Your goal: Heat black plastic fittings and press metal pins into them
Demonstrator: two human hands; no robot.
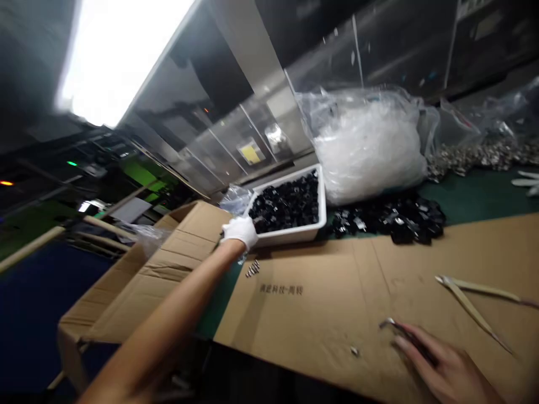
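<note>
View: head, 1 camera, tilted, looking down across the table [471, 193] with its green mat.

Left hand: white-gloved [239, 233], fingers curled narrow at the near corner of the white plastic tray [290, 235], touching or just over its rim. Whether it grips a piece is hidden by the glove; I cannot tell.

Right hand: bare [446, 367], at the lower right, closed around dark-handled pliers [415, 343], metal tip pointing left and low over the cardboard.

Main items: small black parts [286, 205] fill the tray, beside the left hand. The tray's placement at the table's far edge seems to keep them within the left arm's reach.

Nearby: a larger heap of black parts [391, 219] lies loose on the mat, just beyond the cardboard sheet [320, 314]. The sheet carries printed characters and appears laid down as a work surface. A few small metal pieces [252, 269] lie on it near the glove; 1 more [355, 351] lies near the pliers.

Rest: pale-handled nippers [467, 303] on the sheet, right of the right hand; a clear bag of translucent plastic pieces [366, 146]; a silver heap [484, 157]; an open carton [147, 280] at left; a white glove [526, 182] at the right edge, wearer not visible.
</note>
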